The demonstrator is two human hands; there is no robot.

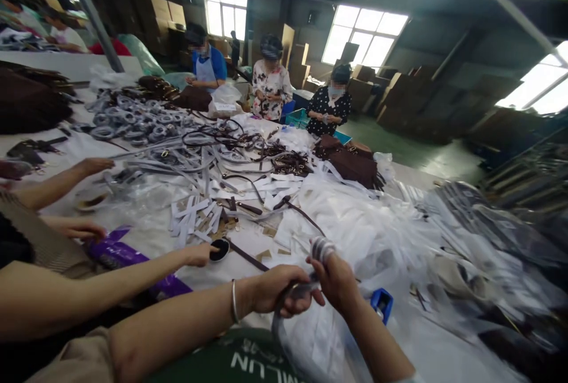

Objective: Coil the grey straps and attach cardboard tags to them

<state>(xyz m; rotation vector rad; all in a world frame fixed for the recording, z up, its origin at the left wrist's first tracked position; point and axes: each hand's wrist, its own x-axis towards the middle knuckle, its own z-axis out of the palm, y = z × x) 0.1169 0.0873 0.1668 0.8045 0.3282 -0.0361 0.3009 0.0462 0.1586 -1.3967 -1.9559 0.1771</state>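
Basically, both hands are on one piece. Right hand (338, 283) has the grey roll (323, 249) up high, fingers (318, 263) narrow and pinched on it. Left hand (277, 289) is closed around the grey strap (296, 290) running off the roll, with a bangle (234, 301) at the wrist. Held apart like that, the strap looks kept taut between them and up out of the clutter.

Below the roll: white plastic (310, 341) and a blue clip (381, 305). Left of the roll: a brown strap (248, 256), then a co-worker's hand (199, 254) at a black disc (219, 250). Beyond the roll, the desk (412, 174) carries white tags (195, 217), grey coils (133, 116) and brown bags (350, 164), spread wide, probably so people on all sides can reach them. Three more workers stand farther past the roll.
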